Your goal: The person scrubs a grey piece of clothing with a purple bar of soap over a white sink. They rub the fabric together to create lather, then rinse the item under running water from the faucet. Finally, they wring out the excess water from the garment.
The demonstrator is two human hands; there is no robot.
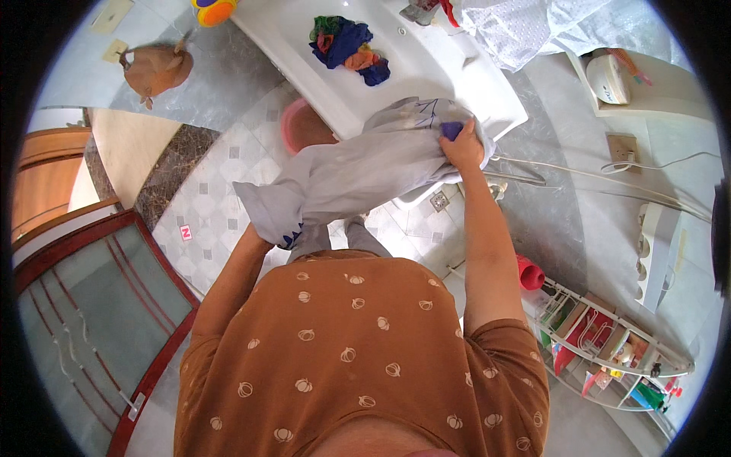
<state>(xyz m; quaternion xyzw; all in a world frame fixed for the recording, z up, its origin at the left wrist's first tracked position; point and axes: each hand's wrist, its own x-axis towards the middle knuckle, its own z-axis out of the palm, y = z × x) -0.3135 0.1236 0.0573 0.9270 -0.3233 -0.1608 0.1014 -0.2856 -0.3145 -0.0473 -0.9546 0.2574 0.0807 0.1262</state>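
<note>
A pale grey cloth item (365,177) with dark blue line patterns is stretched across in front of me, partly over the edge of a white tub (434,74). My right hand (465,147) grips its right end, next to a dark purple patch (451,131). On the left, the forearm runs under the cloth's loose end, so my left hand is hidden. A bundle of wet-looking blue, green and orange cloth (345,48) lies in the tub.
Below the tub's left side a pink basin (292,125) stands on the tiled floor. A brown bag (157,71) hangs on the left wall. At right are a wire-fed socket (622,154), a hose-like cord (571,169) and a loaded shelf rack (605,337). A red-framed glass door (108,320) is at left.
</note>
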